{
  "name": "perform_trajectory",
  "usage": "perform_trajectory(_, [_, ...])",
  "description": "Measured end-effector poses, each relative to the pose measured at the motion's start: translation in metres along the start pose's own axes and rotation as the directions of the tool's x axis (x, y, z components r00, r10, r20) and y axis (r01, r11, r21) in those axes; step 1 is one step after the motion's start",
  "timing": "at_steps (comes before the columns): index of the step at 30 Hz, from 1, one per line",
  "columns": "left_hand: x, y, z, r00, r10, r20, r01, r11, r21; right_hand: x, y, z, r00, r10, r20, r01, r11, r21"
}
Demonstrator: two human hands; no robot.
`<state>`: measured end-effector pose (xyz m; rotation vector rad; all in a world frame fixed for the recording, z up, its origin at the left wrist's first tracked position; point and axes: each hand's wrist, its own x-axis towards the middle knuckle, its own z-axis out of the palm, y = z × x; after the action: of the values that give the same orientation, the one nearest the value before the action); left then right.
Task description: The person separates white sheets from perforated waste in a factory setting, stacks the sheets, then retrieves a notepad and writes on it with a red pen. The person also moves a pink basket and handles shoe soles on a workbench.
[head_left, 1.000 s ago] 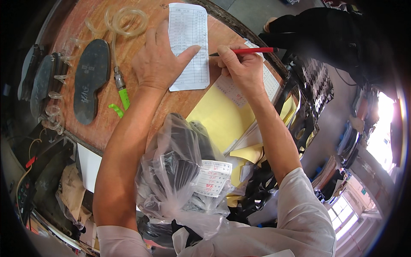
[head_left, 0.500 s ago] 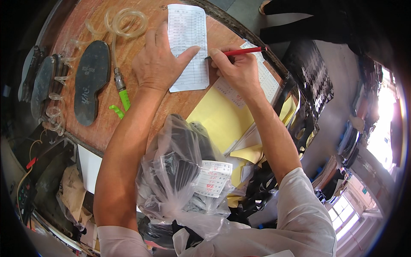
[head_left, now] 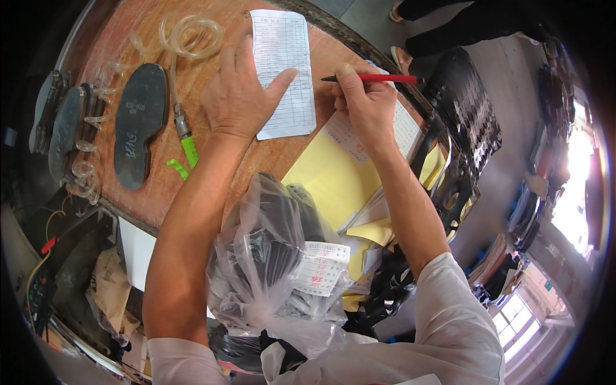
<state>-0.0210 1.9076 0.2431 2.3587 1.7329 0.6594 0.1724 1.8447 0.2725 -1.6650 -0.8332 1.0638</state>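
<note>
A white printed form (head_left: 289, 112) with ruled rows lies on the worn wooden table (head_left: 221, 83). My left hand (head_left: 247, 93) rests flat along its left edge, fingers stretched out and thumb reaching across the paper. My right hand (head_left: 366, 96) grips a red pen (head_left: 391, 78) between thumb and fingers. The pen's dark tip points left and sits just off the form's right edge, apart from the paper. Under my right wrist lie yellow sheets (head_left: 333, 170) and more printed slips (head_left: 404, 125).
A clear plastic bag (head_left: 256, 256) of dark pieces with a label (head_left: 323, 268) is close to me. Left are dark sole-shaped templates (head_left: 140, 125), a coiled clear hose (head_left: 192, 36) and a green air gun (head_left: 189, 153). Black cut sheet scraps (head_left: 465, 106) hang at right. Another person's feet (head_left: 401, 59) show beyond.
My right hand has lifted the pen off the form and shifted slightly right. My left hand stays on the paper. The other person's feet have come further into view.
</note>
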Motion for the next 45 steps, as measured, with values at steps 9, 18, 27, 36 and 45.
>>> perform_trajectory(9, [-0.0011,-0.0018,0.0044,0.998,0.030,-0.060,-0.029,0.999,0.013,0.0011,-0.0025,0.0050,0.995,-0.045,0.085,0.059,0.984,-0.167])
perform_trajectory(18, [-0.0009,-0.0013,0.0032,0.999,0.019,-0.046,-0.019,1.000,0.001,0.0005,-0.0059,0.0061,0.997,-0.010,0.079,0.021,0.990,-0.140])
perform_trajectory(27, [-0.0007,-0.0003,0.0025,0.999,0.003,-0.033,-0.003,1.000,0.012,0.0042,-0.0029,0.0054,0.990,-0.039,0.136,0.069,0.972,-0.223])
perform_trajectory(36, [-0.0005,-0.0001,0.0026,1.000,-0.018,-0.020,0.018,1.000,0.001,0.0003,-0.0068,0.0084,0.998,0.033,-0.046,-0.032,0.999,0.031])
perform_trajectory(45, [-0.0003,-0.0003,0.0032,1.000,-0.016,-0.023,0.016,1.000,-0.022,0.0015,-0.0051,0.0036,1.000,0.009,0.015,-0.010,0.999,0.045])
